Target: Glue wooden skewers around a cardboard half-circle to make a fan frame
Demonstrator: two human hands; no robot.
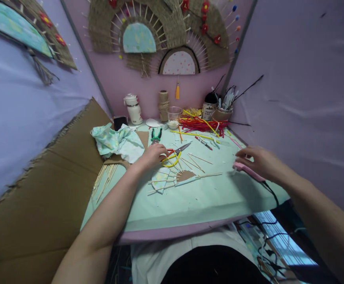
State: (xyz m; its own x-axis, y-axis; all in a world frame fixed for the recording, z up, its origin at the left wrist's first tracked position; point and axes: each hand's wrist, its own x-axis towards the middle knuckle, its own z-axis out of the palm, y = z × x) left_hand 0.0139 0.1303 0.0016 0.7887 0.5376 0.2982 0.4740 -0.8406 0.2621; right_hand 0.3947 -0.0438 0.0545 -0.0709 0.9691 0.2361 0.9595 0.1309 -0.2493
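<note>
Two hands, head view: both are out over the pale green table (207, 205), left hand (156, 155) near the middle, right hand (256, 161) well apart at the right side.
Cardboard half-round (186, 176): here's the centrepiece, flat on the table between the hands, nearer the left; a pale blue strip (186, 182) edges its straight side, and thin sticks (162, 181) spread from it like rays.
Cloth piece (160, 176): patterned, just left of the half-round, sticks lying across it.
Left hand grip: fingers curled down beside the yellow-handled scissors (180, 150), just below the green-handled pliers (156, 135); whether they grasp anything, I can't tell.
Right hand grip: fingers bent over what looks like a pink glue gun (250, 172), its cord trailing off the table; clasped or merely resting, no call possible from here.
Step in hand: looks like ray-fixing, I'd judge, part-way along, with loose sticks (195, 163) lying to the upper right of the half-round.
Next move: to my eye it calls for a steady half-round, one stick lined up with its neighbours, and a small, careful dab of glue.
Back of table: red fuzzy stems (203, 125) heaped up, fan-shaped hangings (173, 27) on the wall above.
</note>
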